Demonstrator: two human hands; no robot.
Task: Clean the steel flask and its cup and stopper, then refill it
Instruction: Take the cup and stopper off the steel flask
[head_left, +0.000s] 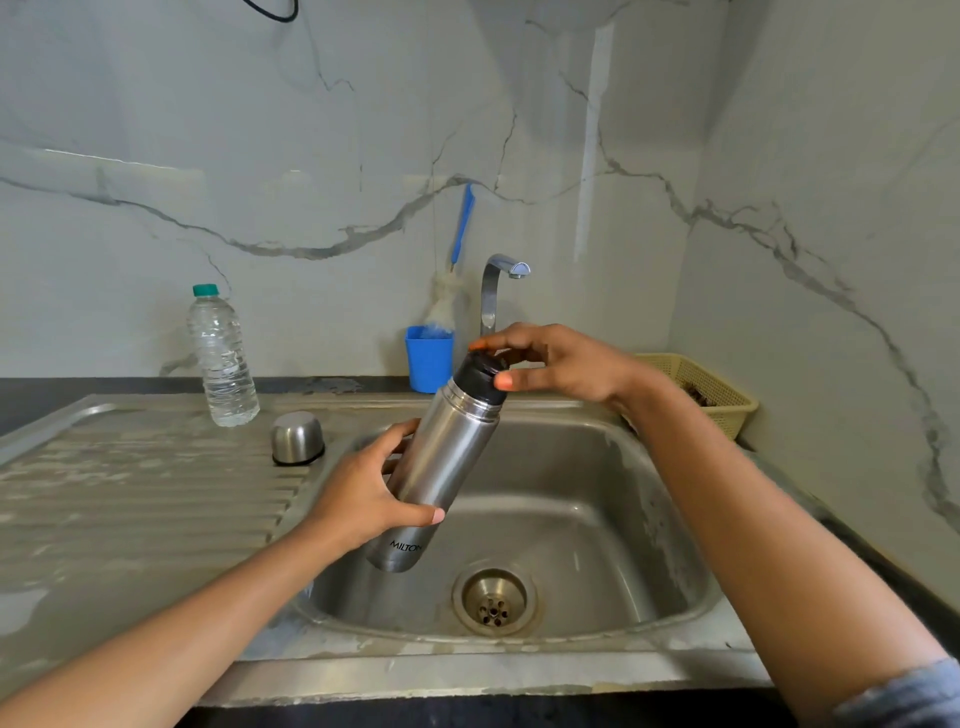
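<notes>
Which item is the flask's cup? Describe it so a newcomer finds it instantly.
Start at the steel sink basin and look to its left rim, on the ribbed draining board. The cup sits there upside down: a small steel dome with a dark base ring, beside the taller clear plastic bottle.

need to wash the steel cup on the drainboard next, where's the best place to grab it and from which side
Judging by its pose, take the steel cup from above. It stands mouth down on the drainboard with its rounded dome up, so fingers can wrap the straight side wall just above the dark rim. The left hand is closer but now holds the flask, so it would have to let go first.
</notes>
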